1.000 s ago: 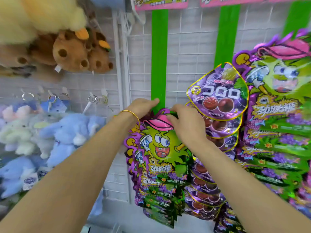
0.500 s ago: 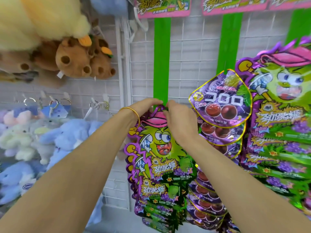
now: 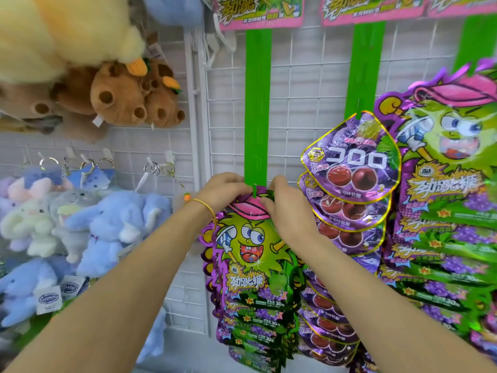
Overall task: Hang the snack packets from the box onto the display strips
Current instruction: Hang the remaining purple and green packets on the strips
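Left grip (image 3: pixel 223 192): pinching packet (image 3: pixel 250 250) top.
Right grip (image 3: pixel 287 211): pinching same top, under strip (image 3: pixel 256 103).
Packet label: 劲跳糖, 30.
Right of right grip: コロロ packets (image 3: pixel 352 162).

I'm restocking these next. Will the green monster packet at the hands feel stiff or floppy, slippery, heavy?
Probably floppy: the green monster packet looks like thin film, and left hand and right hand both pinch its top. Likely slippery: its glossy surface glints. Seemingly light: many hang from one thin green strip.
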Available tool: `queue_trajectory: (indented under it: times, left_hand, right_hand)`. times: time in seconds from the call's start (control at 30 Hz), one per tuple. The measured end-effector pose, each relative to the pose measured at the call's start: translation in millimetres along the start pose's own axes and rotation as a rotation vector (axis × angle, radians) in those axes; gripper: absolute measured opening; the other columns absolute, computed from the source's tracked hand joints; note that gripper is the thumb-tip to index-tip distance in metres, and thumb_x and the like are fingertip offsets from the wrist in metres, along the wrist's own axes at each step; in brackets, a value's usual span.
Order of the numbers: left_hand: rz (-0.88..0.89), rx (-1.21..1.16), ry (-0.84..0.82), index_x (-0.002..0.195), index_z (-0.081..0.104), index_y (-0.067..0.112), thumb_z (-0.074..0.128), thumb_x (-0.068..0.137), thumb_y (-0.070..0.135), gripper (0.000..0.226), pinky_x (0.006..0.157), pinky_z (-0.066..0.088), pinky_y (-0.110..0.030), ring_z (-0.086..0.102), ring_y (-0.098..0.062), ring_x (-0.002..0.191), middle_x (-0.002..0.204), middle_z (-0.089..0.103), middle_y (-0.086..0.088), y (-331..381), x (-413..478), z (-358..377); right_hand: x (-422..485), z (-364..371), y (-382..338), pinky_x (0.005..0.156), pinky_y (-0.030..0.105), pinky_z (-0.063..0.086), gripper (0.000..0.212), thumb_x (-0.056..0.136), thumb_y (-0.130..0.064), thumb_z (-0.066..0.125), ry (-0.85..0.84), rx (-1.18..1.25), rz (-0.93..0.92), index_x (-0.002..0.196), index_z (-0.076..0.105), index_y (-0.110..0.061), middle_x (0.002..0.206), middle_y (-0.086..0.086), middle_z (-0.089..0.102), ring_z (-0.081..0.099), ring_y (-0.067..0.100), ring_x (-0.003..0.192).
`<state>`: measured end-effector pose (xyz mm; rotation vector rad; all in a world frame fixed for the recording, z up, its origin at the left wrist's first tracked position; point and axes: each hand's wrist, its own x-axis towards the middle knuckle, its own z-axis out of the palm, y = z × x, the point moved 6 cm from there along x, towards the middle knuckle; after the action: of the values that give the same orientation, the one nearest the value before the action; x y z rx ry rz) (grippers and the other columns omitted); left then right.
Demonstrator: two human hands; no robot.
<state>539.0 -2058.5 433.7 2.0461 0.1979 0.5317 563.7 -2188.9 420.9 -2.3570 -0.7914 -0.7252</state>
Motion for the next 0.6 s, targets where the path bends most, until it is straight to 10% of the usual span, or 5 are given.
queue_trajectory:
  times: [0.13,0.33,0.43,0.6]
  left_hand:
    - [0.23,0.127,0.203,0.124,0.051,0.011,0.059,0.076,0.007,0.049,0.091,0.041,-0.021,0.05,-0.014,0.104,0.111,0.054,-0.004,-16,-24,-3]
    - [0.493,0.194,0.522,0.11,0.056,0.016,0.05,0.065,0.015,0.046,0.096,0.032,-0.02,0.045,-0.008,0.106,0.109,0.051,0.011,-42,-104,15]
    - [0.449,0.147,0.399,0.107,0.056,0.024,0.046,0.067,0.018,0.042,0.099,0.029,-0.014,0.044,-0.003,0.111,0.11,0.05,0.019,-76,-147,56]
    - [0.176,0.197,-0.024,0.101,0.064,0.018,0.048,0.071,0.013,0.034,0.092,0.044,-0.03,0.05,-0.012,0.107,0.109,0.056,0.003,-154,-193,120]
  right_hand:
    - [-3,1,0,0.072,0.041,0.046,0.031,0.092,-0.033,0.053,-0.006,-0.072,-0.015,0.109,0.043,-0.008,0.102,0.017,0.064,0.06,0.037,0.096]
    - [-45,-15,4,0.076,0.037,0.049,0.032,0.073,-0.007,0.07,0.319,-0.226,-0.171,0.102,0.059,-0.004,0.094,0.014,0.062,0.058,0.033,0.088]
    - [-101,-14,19,0.085,0.031,0.04,0.034,0.077,-0.008,0.059,0.395,0.006,-0.172,0.112,0.058,-0.008,0.106,0.01,0.061,0.05,0.024,0.098]
    - [-224,71,92,0.072,0.034,0.048,0.026,0.084,-0.008,0.052,-0.015,0.236,0.144,0.108,0.058,-0.017,0.104,0.0,0.06,0.06,0.02,0.087]
